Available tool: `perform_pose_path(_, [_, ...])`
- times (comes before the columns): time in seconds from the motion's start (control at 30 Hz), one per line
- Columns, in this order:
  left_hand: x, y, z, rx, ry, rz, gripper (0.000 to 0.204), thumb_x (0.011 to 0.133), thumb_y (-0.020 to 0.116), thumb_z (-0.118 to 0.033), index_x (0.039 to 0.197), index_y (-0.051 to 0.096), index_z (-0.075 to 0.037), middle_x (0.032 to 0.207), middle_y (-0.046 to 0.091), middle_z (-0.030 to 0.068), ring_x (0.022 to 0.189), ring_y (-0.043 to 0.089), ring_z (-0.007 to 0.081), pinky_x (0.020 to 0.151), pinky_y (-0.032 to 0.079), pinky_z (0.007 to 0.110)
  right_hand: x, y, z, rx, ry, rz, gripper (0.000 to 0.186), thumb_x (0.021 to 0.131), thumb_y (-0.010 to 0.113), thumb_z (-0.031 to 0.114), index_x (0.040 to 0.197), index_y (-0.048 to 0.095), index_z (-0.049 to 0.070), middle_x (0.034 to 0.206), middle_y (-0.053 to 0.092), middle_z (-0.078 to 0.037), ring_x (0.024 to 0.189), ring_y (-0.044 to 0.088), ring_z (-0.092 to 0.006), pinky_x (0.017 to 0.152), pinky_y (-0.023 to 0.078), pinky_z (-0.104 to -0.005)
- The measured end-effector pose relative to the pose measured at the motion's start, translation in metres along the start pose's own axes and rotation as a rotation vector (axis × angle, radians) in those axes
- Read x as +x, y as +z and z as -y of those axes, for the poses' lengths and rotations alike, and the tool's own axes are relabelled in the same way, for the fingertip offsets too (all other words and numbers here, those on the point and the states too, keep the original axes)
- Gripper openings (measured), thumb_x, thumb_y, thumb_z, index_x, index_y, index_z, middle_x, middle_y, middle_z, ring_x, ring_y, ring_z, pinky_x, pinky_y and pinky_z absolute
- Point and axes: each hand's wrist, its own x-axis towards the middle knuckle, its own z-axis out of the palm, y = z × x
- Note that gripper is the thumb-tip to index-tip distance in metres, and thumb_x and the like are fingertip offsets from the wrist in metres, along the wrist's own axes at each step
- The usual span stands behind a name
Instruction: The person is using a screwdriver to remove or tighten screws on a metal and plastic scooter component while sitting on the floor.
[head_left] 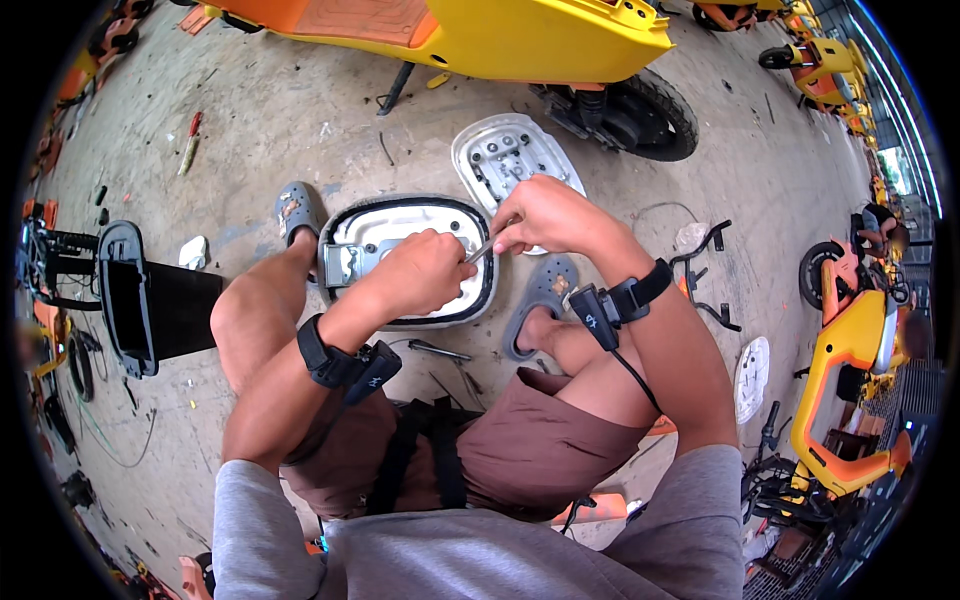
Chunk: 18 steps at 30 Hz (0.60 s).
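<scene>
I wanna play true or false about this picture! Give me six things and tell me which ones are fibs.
1. The left hand and the right hand both hold a thin rod. True.
2. The right hand wears a glove. False: both hands are bare.
3. The shell with the black rim lies between the grey shoes. True.
4. The shell is all black inside. False: it is mostly white inside.
5. A big yellow and orange scooter is at the top of the picture. True.
6. That scooter is below the shell in the picture. False: it is above it.
</scene>
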Motion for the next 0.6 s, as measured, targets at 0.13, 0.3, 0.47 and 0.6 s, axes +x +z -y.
perform_pose_path(0.13, [-0.002, -0.003, 0.001, 0.023, 0.011, -0.076, 0.032, 0.101, 0.06, -0.021, 0.087, 0.073, 0.004, 0.056, 0.065, 0.0117, 0.052, 0.069, 0.0233, 0.06, 0.056, 0.037, 0.002, -0.001, -0.001, -0.013, -0.022, -0.048, 0.026, 0.082, 0.08, 0.016, 0.102, 0.079, 0.001, 0.078, 0.076, -0.014, 0.072, 0.074, -0.0194, 0.071, 0.056, -0.0307])
perform_pose_path(0.3, [-0.008, -0.004, 0.008, 0.0, 0.01, -0.086, 0.032, 0.1, 0.062, -0.023, 0.089, 0.075, 0.004, 0.062, 0.067, 0.0182, 0.058, 0.07, 0.0316, 0.065, 0.056, 0.042, 0.007, 0.016, -0.008, 0.338, 0.047, -0.02, 0.039, 0.098, 0.068, 0.031, 0.114, 0.073, -0.005, 0.087, 0.076, -0.015, 0.075, 0.074, -0.0182, 0.069, 0.058, -0.0316])
perform_pose_path(0.47, [-0.012, 0.024, 0.013, 0.135, 0.073, -0.187, 0.044, 0.101, 0.057, -0.033, 0.078, 0.073, 0.002, 0.072, 0.068, 0.0265, 0.073, 0.07, 0.0448, 0.07, 0.058, 0.051, -0.002, 0.036, 0.007, 0.328, 0.257, 0.079, 0.054, 0.104, 0.054, 0.049, 0.121, 0.071, 0.001, 0.082, 0.075, -0.016, 0.064, 0.075, -0.023, 0.06, 0.056, -0.0318])
perform_pose_path(0.6, [-0.012, 0.034, 0.013, 0.324, 0.096, -0.309, 0.046, 0.103, 0.054, -0.036, 0.077, 0.074, -0.004, 0.065, 0.069, 0.019, 0.063, 0.072, 0.0373, 0.057, 0.058, 0.047, 0.005, 0.061, 0.0, 0.605, 0.269, -0.115, 0.052, 0.102, 0.06, 0.042, 0.134, 0.062, 0.001, 0.09, 0.076, -0.015, 0.067, 0.072, -0.0184, 0.058, 0.056, -0.031])
